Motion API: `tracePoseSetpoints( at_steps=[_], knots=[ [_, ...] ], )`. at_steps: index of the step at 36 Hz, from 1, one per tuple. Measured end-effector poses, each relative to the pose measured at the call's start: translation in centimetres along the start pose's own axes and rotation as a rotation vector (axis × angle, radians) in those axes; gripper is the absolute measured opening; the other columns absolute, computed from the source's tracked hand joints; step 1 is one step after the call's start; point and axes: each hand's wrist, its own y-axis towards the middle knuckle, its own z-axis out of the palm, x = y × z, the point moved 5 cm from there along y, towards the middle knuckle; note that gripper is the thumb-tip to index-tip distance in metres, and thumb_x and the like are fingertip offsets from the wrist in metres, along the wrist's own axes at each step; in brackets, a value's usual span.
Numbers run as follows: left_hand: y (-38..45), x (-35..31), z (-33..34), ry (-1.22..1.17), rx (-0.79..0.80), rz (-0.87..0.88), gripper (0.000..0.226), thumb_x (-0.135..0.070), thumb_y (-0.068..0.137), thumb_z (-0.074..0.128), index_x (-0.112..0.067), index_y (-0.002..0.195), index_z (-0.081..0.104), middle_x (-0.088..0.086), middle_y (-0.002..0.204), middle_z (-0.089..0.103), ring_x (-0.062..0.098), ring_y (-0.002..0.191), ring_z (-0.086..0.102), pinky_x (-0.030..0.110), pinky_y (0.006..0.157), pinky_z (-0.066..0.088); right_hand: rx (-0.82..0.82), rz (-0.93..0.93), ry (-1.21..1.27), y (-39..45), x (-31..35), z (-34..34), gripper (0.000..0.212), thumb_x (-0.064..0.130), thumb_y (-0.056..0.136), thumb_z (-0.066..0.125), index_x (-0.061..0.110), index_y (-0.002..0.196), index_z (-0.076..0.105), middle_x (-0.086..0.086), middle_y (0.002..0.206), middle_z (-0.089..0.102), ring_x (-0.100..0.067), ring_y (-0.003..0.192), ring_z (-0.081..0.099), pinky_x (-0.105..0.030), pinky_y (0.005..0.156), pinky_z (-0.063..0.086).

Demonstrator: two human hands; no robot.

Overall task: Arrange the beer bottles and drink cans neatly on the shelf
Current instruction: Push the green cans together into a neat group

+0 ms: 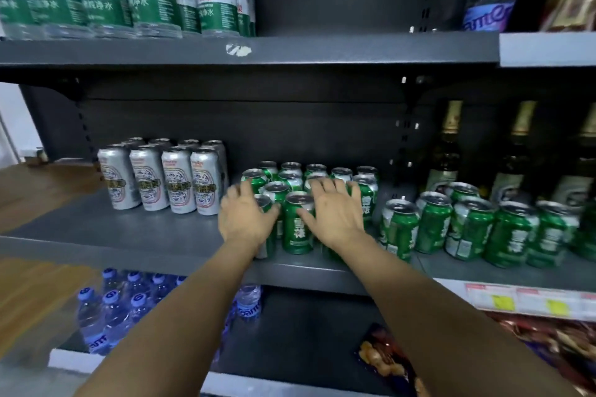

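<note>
Left hand (246,219), right hand (333,216) flat, fingers spread over green cans (298,224), grasping nothing. Advice: press evenly, square rows, avoid tipping.

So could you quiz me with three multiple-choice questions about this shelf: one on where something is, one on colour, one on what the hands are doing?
1. Where do the silver cans stand?
A. left of the green cans
B. on the top shelf
C. on the floor

2. What colour are the cans under the hands?
A. red
B. green
C. blue

3. How are both hands?
A. fists
B. holding bottles
C. fingers spread over cans

Answers: A, they stand left of the green cans; B, green labels; C, left hand and right hand lie spread on can tops.
</note>
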Motion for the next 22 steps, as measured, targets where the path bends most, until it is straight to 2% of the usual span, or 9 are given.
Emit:
tracePoseSetpoints(
  at_steps=[3,7,11,18,22],
  knots=[
    [-1.3,-2.7,-1.2,0.002,-0.113,0.099,0.059,-0.041,0.089,0.061,-0.01,0.135,0.043,0.014,0.134,0.046,0.033,0.124,0.042,0.043,0.102,0.037,-0.038,0.065,0.0,-1.9,-2.8,-1.4,0.052,0.05,0.097,0.038,0.018,0.138,0.041,-0.004,0.138,0.048,-0.024,0.128,0.038,-0.043,0.105,0.023],
    [-3.9,-7.5,-0.4,0.021,-0.083,0.261,0.048,-0.036,0.093,0.055,-0.01,0.132,0.046,0.012,0.129,0.05,0.03,0.121,0.045,0.041,0.099,0.037,-0.04,0.166,-0.036,-5.6,-7.5,-3.1,0.048,0.047,0.098,0.037,0.017,0.134,0.045,-0.004,0.133,0.05,-0.024,0.123,0.042,-0.04,0.101,0.026],
    [-8.1,-12.8,1.7,0.014,0.0,0.362,0.045,-0.037,0.096,0.051,-0.01,0.131,0.046,0.011,0.128,0.051,0.029,0.12,0.047,0.04,0.097,0.04,0.016,0.269,-0.042,-10.7,-12.7,-4.3,0.046,0.047,0.098,0.037,0.017,0.133,0.044,-0.006,0.133,0.05,-0.026,0.123,0.041,-0.039,0.098,0.03],
    [-18.3,-23.0,7.5,-0.036,0.181,0.477,0.046,-0.038,0.098,0.047,-0.013,0.137,0.045,0.009,0.134,0.051,0.028,0.123,0.046,0.038,0.097,0.039,0.155,0.448,-0.058,-23.3,-23.0,-6.1,0.049,0.048,0.099,0.037,0.015,0.135,0.045,-0.007,0.133,0.052,-0.027,0.125,0.044,-0.039,0.104,0.03],
    [-25.7,-29.3,11.1,-0.022,0.316,0.588,0.05,-0.041,0.099,0.044,-0.014,0.141,0.042,0.007,0.141,0.047,0.026,0.128,0.043,0.037,0.103,0.036,0.222,0.596,-0.065,-31.0,-28.7,-7.0,0.051,0.05,0.099,0.037,0.016,0.137,0.044,-0.006,0.136,0.051,-0.027,0.127,0.044,-0.039,0.108,0.028]
  ],
)
